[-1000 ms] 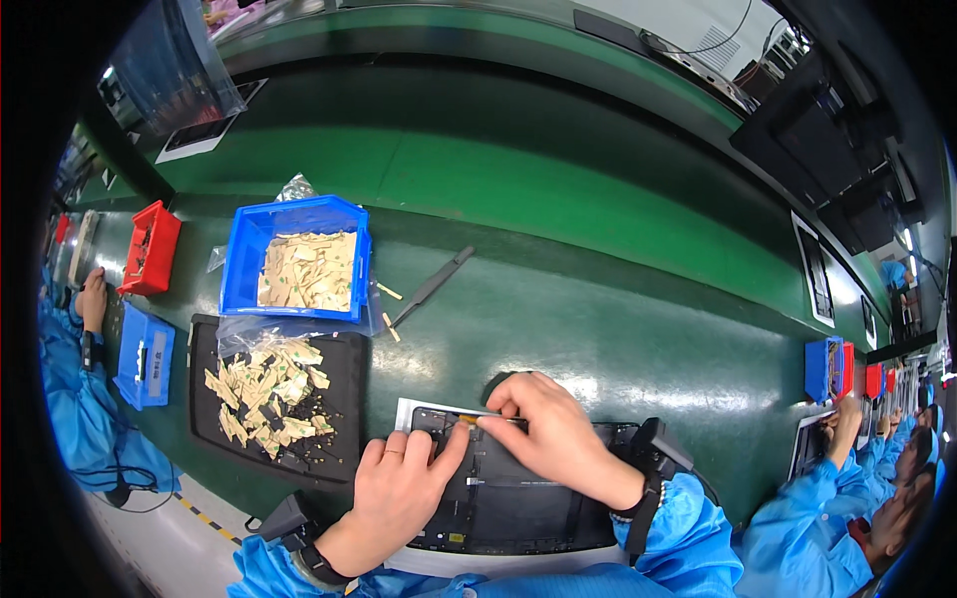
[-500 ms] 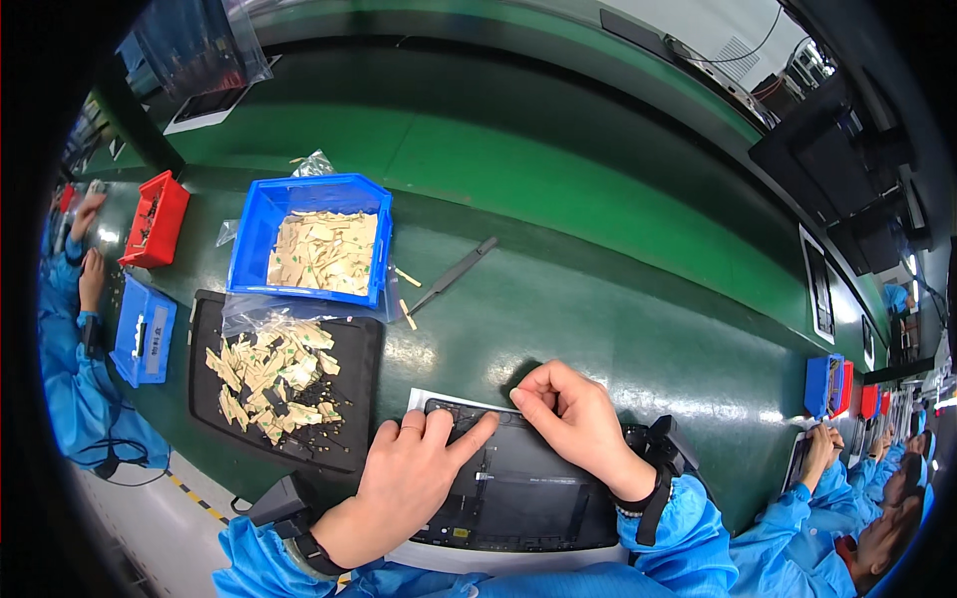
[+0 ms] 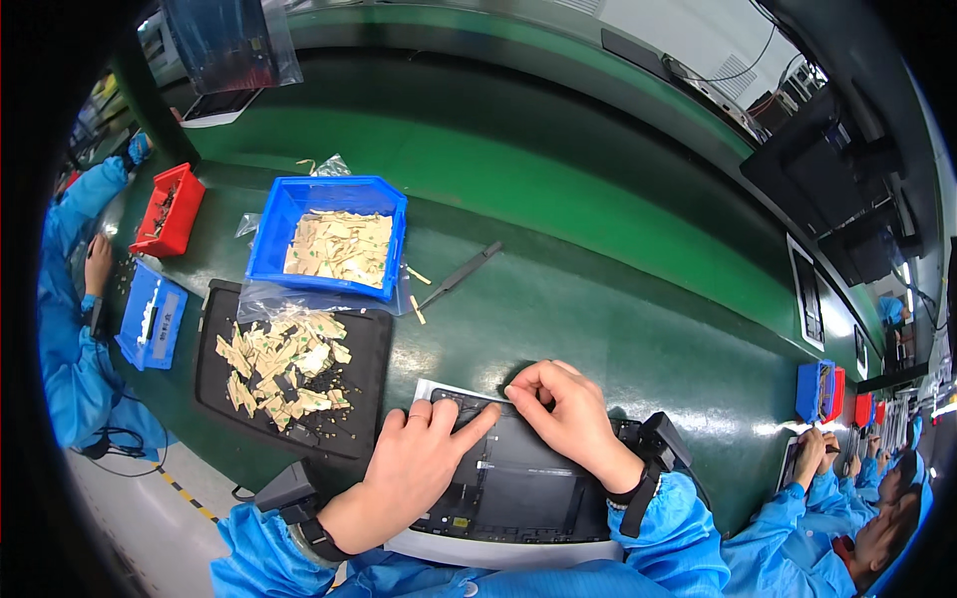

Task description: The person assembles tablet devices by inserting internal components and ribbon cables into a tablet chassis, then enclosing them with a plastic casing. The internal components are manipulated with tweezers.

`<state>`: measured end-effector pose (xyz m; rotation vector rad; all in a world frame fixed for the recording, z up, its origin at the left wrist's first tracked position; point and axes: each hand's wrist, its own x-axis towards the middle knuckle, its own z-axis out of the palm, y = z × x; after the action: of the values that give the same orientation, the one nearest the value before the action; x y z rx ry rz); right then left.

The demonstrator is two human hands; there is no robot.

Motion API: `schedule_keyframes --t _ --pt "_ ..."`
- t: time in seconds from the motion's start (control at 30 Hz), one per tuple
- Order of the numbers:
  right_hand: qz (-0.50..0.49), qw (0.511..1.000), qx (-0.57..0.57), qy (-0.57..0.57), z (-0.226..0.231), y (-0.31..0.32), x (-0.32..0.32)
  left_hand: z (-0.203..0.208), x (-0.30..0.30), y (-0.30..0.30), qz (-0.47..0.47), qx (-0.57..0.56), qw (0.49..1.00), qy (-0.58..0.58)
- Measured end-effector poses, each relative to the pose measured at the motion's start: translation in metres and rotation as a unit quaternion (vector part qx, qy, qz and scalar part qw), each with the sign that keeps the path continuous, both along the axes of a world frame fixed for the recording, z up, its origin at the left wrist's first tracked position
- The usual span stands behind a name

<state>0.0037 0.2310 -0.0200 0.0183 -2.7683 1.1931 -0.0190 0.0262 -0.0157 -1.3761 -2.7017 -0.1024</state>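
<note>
A black device casing [image 3: 528, 496], rectangular and shallow with a small yellow patch, lies in front of me on a white sheet or slab [image 3: 469, 549]. My left hand [image 3: 419, 460] rests palm down over its left part, fingers apart, the index fingertip touching near the far edge. Close beside that fingertip, my right hand [image 3: 570, 414] is closed in a pinch of thumb and index finger at the far edge. Something small and dark shows at the pinch, too small to name. My palms and fingers hide part of the casing.
Left of the casing sits a black tray [image 3: 364, 399] heaped with tan adhesive strips [image 3: 279, 371]. Behind it stands a blue bin [image 3: 264, 249] of similar strips; tweezers [image 3: 469, 269] lie to its right. A red bin [image 3: 184, 224] and a blue box [image 3: 164, 339] stand near a co-worker's arm [image 3: 85, 384].
The whole view has shifted slightly. My two hands stay almost in place on the casing, the right pinch a little nearer the left index finger. The co-worker's far arm at left has reached forward.
</note>
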Motion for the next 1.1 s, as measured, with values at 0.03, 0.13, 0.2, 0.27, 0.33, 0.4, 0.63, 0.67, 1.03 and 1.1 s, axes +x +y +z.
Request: schedule_keyframes --t 0.03,0.13,0.2,0.27,0.33,0.4,0.63,0.67,1.03,1.1 --pt "-0.007 1.0 0.004 -0.006 0.0 0.0 0.001 0.002 -0.001 0.001 0.001 -0.008 1.0 -0.02" --pt "-0.014 1.0 0.005 -0.005 0.007 -0.003 0.0 0.007 -0.002 0.001 -0.001 -0.005 0.999 -0.036" --pt "-0.005 1.0 0.017 -0.001 0.007 -0.002 0.001 0.005 -0.002 -0.001 -0.005 0.006 0.999 -0.034" --pt "0.004 1.0 0.028 0.0 -0.001 -0.002 -0.001 -0.001 0.0 -0.004 -0.013 0.029 0.999 -0.009" --pt "0.048 0.994 0.046 0.089 -0.007 -0.001 -0.001 -0.008 0.003 -0.006 -0.004 0.042 0.999 0.003" --pt "0.074 0.985 0.095 0.125 -0.006 -0.004 -0.002 -0.011 0.005 -0.007 0.007 0.053 0.998 0.013" --pt "0.114 0.953 0.241 0.142 0.004 -0.012 -0.001 -0.012 0.011 -0.004 0.032 0.044 0.996 0.067" --pt "0.113 0.958 0.231 0.126 0.005 -0.012 -0.002 -0.013 0.013 -0.005 0.04 0.035 0.995 0.082" --pt "0.141 0.969 0.19 0.075 0.008 -0.018 -0.015 -0.011 0.013 -0.014 0.019 0.126 0.991 0.051" --pt "0.137 0.973 0.177 0.051 0.01 -0.015 -0.018 -0.009 0.015 -0.015 0.023 0.129 0.991 0.041"
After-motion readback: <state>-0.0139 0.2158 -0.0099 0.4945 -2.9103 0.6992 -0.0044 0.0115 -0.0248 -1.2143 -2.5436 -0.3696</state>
